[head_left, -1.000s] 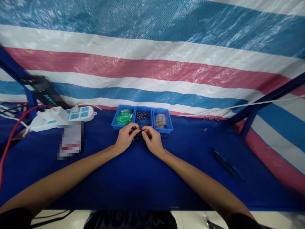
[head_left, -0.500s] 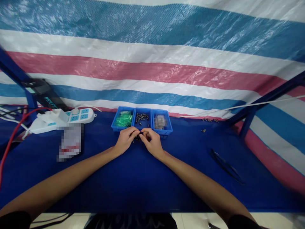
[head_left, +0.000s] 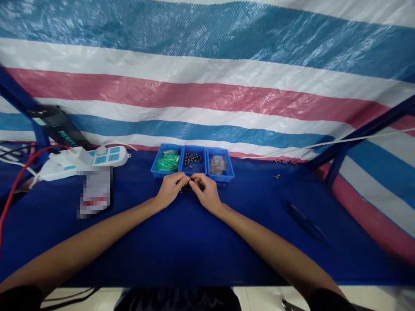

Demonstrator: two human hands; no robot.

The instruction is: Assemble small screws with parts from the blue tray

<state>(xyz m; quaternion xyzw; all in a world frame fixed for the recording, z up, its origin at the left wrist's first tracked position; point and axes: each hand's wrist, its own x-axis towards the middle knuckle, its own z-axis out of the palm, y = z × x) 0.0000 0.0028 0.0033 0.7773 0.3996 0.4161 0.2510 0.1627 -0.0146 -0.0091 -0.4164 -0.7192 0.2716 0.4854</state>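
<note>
My left hand (head_left: 170, 188) and my right hand (head_left: 206, 191) meet at the fingertips just in front of three blue bins. Both are closed, thumbs and fingers pinched together; what they hold is too small and too covered to name. Small dark parts (head_left: 186, 187) show on the table below the fingertips. In the left bin (head_left: 154, 171) are green pieces (head_left: 168, 160). Several small black-and-metal parts (head_left: 193, 159) lie in the middle bin (head_left: 194, 149). The right bin (head_left: 231, 172) contains clear flat pieces (head_left: 217, 164).
A white power strip (head_left: 112, 156) with plugs and a blurred-out flat object (head_left: 95, 192) lie at left, near a leaning black package (head_left: 63, 127). Small metal parts (head_left: 285, 162) lie at the back right; a dark looped strap (head_left: 306, 224) is nearer. Striped sheeting (head_left: 207, 95) hangs behind.
The hands stay together in the same place, with only a slight shift of the fingers. The whole view has moved very little.
</note>
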